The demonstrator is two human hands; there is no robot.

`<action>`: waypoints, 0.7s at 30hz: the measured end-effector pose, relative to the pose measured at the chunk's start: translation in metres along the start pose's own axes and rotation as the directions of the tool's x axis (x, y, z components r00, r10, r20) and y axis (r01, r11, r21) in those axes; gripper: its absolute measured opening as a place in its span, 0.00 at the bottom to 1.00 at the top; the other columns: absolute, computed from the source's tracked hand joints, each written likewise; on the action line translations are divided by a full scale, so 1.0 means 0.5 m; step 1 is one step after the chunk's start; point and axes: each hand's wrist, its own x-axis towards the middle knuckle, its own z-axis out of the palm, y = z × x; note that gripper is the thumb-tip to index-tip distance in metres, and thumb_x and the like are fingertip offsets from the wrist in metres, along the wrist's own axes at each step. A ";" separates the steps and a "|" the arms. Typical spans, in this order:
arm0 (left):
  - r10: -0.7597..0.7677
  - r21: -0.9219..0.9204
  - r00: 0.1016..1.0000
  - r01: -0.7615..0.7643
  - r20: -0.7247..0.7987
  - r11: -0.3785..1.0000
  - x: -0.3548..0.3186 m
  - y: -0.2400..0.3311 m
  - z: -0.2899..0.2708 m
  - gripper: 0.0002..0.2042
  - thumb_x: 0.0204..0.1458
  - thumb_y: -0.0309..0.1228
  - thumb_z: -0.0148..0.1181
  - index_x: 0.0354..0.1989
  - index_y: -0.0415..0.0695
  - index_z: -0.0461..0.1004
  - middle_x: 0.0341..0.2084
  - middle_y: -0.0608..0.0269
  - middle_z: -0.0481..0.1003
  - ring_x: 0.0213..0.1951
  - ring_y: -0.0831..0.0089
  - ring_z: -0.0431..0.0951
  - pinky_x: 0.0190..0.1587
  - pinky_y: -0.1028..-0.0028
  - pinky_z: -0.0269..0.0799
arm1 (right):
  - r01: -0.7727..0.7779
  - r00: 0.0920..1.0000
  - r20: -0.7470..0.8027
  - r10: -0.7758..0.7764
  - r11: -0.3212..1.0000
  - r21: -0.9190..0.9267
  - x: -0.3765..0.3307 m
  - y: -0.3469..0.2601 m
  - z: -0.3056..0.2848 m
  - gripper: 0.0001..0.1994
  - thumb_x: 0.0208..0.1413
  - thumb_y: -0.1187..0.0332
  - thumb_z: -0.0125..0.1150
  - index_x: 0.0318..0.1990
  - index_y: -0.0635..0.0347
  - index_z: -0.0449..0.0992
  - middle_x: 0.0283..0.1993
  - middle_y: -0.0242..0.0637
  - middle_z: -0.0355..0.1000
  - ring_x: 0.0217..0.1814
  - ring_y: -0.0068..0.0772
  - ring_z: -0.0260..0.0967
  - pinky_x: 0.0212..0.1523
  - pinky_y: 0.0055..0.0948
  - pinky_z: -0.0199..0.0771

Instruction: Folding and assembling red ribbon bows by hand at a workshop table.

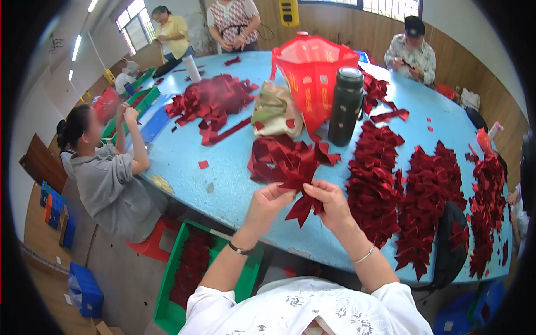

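Observation:
Between my two hands, over the near edge of the blue table [223, 192], is a dark red ribbon bow [302, 206] with pointed tails. My left hand [271, 202] pinches its upper left part between thumb and fingers. On the other side, my right hand [330, 202] grips the bow near its middle with the fingertips. Just beyond them lies a loose pile of red ribbon pieces [276, 156]. To the right of my right hand stretches a long row of finished-looking red bows [373, 184], with another row [427, 206] beside it.
A dark green flask [346, 109] and a red bag [312, 72] stand past the pile, near a cloth bundle [274, 109]. Farther left is a big ribbon heap [215, 100]. Below the table edge sits a green crate [167, 285] holding red bows. Several people work around the table.

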 end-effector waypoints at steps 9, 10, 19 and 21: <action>0.004 0.131 0.998 -0.013 0.068 0.991 0.015 0.035 -0.005 0.06 0.50 0.25 0.64 0.34 0.35 0.78 0.27 0.63 0.78 0.30 0.78 0.76 0.36 0.78 0.70 | -0.008 0.998 0.053 0.017 0.988 -0.155 -0.011 -0.007 -0.001 0.10 0.52 0.73 0.64 0.41 0.67 0.77 0.35 0.33 0.76 0.34 0.20 0.72 0.38 0.19 0.71; -0.007 0.159 0.996 -0.007 0.089 0.987 0.016 0.030 -0.007 0.06 0.50 0.25 0.64 0.33 0.36 0.78 0.26 0.63 0.78 0.30 0.78 0.76 0.35 0.78 0.70 | 0.019 0.998 0.070 -0.006 0.983 -0.183 -0.010 -0.007 0.003 0.10 0.51 0.70 0.66 0.39 0.65 0.77 0.32 0.30 0.75 0.30 0.18 0.69 0.31 0.18 0.66; 0.116 0.174 0.992 -0.106 -0.049 0.979 0.017 -0.006 -0.011 0.07 0.51 0.28 0.64 0.28 0.36 0.78 0.20 0.64 0.77 0.23 0.80 0.74 0.29 0.79 0.68 | 0.073 0.992 0.125 -0.035 0.946 -0.317 -0.004 -0.014 0.004 0.10 0.48 0.66 0.69 0.34 0.62 0.79 0.24 0.25 0.71 0.20 0.13 0.60 0.17 0.16 0.55; 0.133 0.178 0.986 -0.113 -0.103 0.977 0.009 -0.007 -0.005 0.08 0.52 0.29 0.63 0.27 0.36 0.78 0.19 0.65 0.76 0.21 0.80 0.73 0.28 0.78 0.68 | 0.071 0.990 0.135 -0.031 0.949 -0.307 -0.007 -0.016 0.005 0.10 0.48 0.66 0.69 0.34 0.62 0.79 0.23 0.25 0.70 0.20 0.13 0.60 0.17 0.16 0.55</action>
